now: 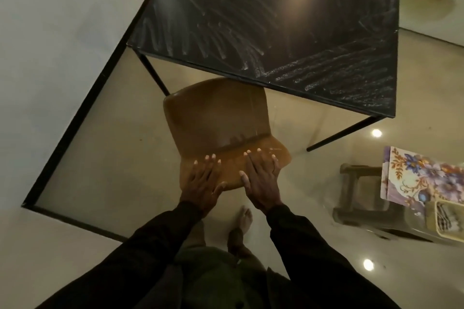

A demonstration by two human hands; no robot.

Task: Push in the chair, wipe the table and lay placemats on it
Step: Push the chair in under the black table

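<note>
Brown moulded plastic chair (pixel 218 118) stands with its seat front just under the near edge of the black rectangular table (pixel 288 20), whose top I see smeared with pale streaks. My left hand (pixel 204 180) and right hand (pixel 261 178) lie flat on the backrest (pixel 232 168), fingers straight and spread, gripping nothing. Floral placemats (pixel 421 178) rest on a dark plastic stool (pixel 356 198) at right.

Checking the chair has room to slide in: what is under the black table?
The front edge of the brown chair's seat sits just under the table's near edge, between thin black legs on glossy floor. The tabletop hides whatever lies further beneath it.
</note>
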